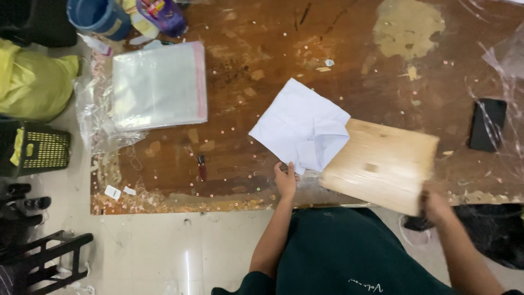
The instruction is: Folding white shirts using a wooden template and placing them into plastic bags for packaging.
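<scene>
A folded white shirt (302, 124) lies on the worn brown table (349, 60), collar toward me. My left hand (285, 179) rests at the shirt's near edge by the collar, fingers touching the cloth. My right hand (434, 203) grips the near right corner of a light wooden board (382, 164). The board lies tilted beside the shirt, its left end against or just under the shirt's edge, and it looks blurred.
A stack of clear plastic bags (159, 84) lies at the table's left. A small dark tool (202, 166) sits near the front edge. A black phone (487, 124) lies at right. Blue bucket (98, 15), yellow bag (33, 82) and black basket (38, 148) stand off the table's left.
</scene>
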